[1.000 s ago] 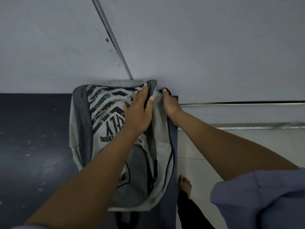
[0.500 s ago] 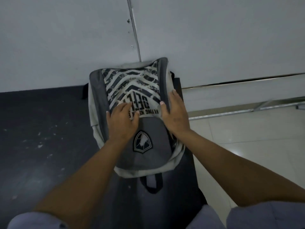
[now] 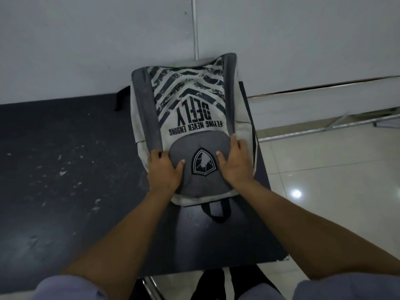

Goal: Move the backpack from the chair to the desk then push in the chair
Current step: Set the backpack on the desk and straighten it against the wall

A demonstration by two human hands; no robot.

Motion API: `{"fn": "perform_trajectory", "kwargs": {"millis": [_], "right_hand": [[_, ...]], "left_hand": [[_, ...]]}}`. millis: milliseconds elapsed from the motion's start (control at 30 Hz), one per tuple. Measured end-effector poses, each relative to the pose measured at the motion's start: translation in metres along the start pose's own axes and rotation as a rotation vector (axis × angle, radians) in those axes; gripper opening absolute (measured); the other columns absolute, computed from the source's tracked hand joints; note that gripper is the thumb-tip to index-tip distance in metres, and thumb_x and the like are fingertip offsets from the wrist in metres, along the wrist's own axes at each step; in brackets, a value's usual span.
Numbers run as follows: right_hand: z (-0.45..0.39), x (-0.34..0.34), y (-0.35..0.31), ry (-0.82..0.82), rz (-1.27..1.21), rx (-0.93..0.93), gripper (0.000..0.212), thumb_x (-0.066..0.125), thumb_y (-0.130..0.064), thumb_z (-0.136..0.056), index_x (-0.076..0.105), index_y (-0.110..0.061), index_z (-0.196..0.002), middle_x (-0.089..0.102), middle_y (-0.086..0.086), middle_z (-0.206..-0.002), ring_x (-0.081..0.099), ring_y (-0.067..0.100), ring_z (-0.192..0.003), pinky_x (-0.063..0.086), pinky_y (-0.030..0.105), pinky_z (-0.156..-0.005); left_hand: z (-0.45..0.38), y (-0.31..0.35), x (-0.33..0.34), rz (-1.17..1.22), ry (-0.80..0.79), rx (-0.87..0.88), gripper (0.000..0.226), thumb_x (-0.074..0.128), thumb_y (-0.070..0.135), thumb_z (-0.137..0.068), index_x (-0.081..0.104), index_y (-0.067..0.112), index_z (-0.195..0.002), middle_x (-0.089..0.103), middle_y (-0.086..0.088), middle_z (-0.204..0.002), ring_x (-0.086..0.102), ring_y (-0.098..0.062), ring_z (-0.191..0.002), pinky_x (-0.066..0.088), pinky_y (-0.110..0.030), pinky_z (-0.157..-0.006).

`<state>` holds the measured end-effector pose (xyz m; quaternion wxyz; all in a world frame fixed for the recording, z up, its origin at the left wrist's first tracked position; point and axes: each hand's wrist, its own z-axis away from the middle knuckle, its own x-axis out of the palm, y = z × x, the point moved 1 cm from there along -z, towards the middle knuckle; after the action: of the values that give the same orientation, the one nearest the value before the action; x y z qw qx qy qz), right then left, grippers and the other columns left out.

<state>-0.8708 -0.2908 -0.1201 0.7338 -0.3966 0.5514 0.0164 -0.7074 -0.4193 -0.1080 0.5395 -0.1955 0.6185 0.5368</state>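
The grey and cream backpack (image 3: 190, 118) with dark chevron stripes and a shield badge lies flat on the dark desk (image 3: 65, 169), its far end against the wall. My left hand (image 3: 164, 169) rests on the pocket's left side, fingers curled onto the grey side band. On the pocket's right side my right hand (image 3: 234, 163) lies flat with its fingers spread. Both hands press on the bag near its front pocket. A metal bar of the chair (image 3: 151, 289) shows at the bottom edge, below the desk's front edge.
The desk's right edge ends just beside the backpack, with its chipped corner (image 3: 283, 257) near me. Pale glossy floor tiles (image 3: 324, 180) lie to the right. A grey wall (image 3: 86, 40) with a vertical strip stands behind the desk.
Both hands have slid toward me along the backpack, from its striped upper part down to the front pocket. The backpack now lies flat and still on the desk.
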Motion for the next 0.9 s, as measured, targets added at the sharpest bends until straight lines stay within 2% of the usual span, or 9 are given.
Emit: {"fn": "perform_trajectory", "kwargs": {"millis": [100,167,300,400,500,667,733,800,900], "right_hand": [[-0.003,-0.007,-0.005,0.076,-0.118,0.010,0.038,0.057,-0.026,-0.101,0.055,-0.005,-0.133,0.052,0.017,-0.124,0.058,0.034,-0.106,0.051,0.042,-0.090],[0.001,-0.014,-0.010,0.169,-0.204,-0.049,0.026,0.053,-0.018,-0.102,0.060,-0.005,-0.123,0.057,0.016,-0.119,0.059,0.031,-0.101,0.051,0.042,-0.085],[0.013,-0.026,-0.021,0.290,-0.240,-0.136,0.025,0.049,-0.016,-0.104,0.061,-0.008,-0.124,0.072,0.016,-0.097,0.066,0.036,-0.084,0.053,0.042,-0.067],[0.016,-0.036,-0.029,0.363,-0.308,-0.140,0.028,0.050,-0.018,-0.104,0.061,-0.010,-0.129,0.074,0.015,-0.102,0.070,0.035,-0.087,0.057,0.043,-0.071],[0.023,-0.039,-0.036,0.395,-0.360,-0.145,0.031,0.050,-0.017,-0.105,0.060,-0.010,-0.133,0.074,0.015,-0.112,0.071,0.035,-0.097,0.059,0.046,-0.081],[0.031,-0.043,-0.039,0.340,-0.344,-0.115,0.030,0.049,-0.018,-0.104,0.059,-0.014,-0.132,0.073,0.013,-0.113,0.069,0.034,-0.099,0.057,0.044,-0.083],[0.033,-0.046,-0.038,0.323,-0.315,-0.114,0.030,0.048,-0.018,-0.104,0.059,-0.013,-0.132,0.073,0.013,-0.110,0.068,0.034,-0.096,0.055,0.039,-0.079],[0.038,-0.051,-0.038,0.306,-0.270,-0.144,0.030,0.048,-0.018,-0.104,0.058,-0.012,-0.133,0.072,0.012,-0.111,0.067,0.032,-0.098,0.050,0.034,-0.078],[0.050,-0.059,-0.040,0.274,-0.217,-0.243,0.032,0.052,-0.021,-0.103,0.057,-0.014,-0.135,0.068,0.007,-0.129,0.064,0.027,-0.114,0.052,0.034,-0.087]], "left_hand": [[-0.004,0.005,-0.004,0.210,0.117,-0.044,0.027,0.067,0.024,-0.094,0.060,0.001,-0.108,0.057,-0.019,-0.119,0.055,-0.033,-0.108,0.045,-0.038,-0.087],[-0.001,0.008,-0.009,0.324,0.201,-0.035,0.015,0.059,0.018,-0.099,0.057,0.004,-0.104,0.061,-0.012,-0.104,0.055,-0.023,-0.090,0.041,-0.031,-0.076],[0.012,0.012,-0.024,0.376,0.327,0.029,0.013,0.054,0.019,-0.102,0.058,0.007,-0.104,0.066,-0.005,-0.084,0.057,-0.018,-0.073,0.039,-0.028,-0.068],[0.014,0.014,-0.040,0.443,0.382,0.103,0.012,0.057,0.018,-0.101,0.060,0.007,-0.101,0.067,-0.001,-0.080,0.060,-0.016,-0.070,0.042,-0.024,-0.067],[0.015,0.016,-0.053,0.482,0.410,0.142,0.011,0.058,0.017,-0.101,0.060,0.006,-0.100,0.069,-0.003,-0.080,0.061,-0.016,-0.070,0.040,-0.019,-0.066],[0.021,0.010,-0.057,0.455,0.332,0.120,0.010,0.058,0.015,-0.100,0.060,0.005,-0.100,0.068,-0.003,-0.085,0.063,-0.017,-0.077,0.036,-0.007,-0.064],[0.023,0.008,-0.058,0.441,0.305,0.105,0.011,0.058,0.015,-0.100,0.062,0.004,-0.101,0.068,-0.003,-0.087,0.065,-0.020,-0.082,0.037,-0.010,-0.067],[0.028,0.010,-0.060,0.416,0.279,0.101,0.018,0.059,0.021,-0.100,0.063,0.006,-0.109,0.071,-0.007,-0.098,0.066,-0.022,-0.091,0.040,-0.019,-0.076],[0.040,0.019,-0.067,0.322,0.256,0.164,0.033,0.058,0.032,-0.101,0.062,0.012,-0.126,0.071,-0.008,-0.117,0.064,-0.020,-0.103,0.042,-0.027,-0.085]]}}
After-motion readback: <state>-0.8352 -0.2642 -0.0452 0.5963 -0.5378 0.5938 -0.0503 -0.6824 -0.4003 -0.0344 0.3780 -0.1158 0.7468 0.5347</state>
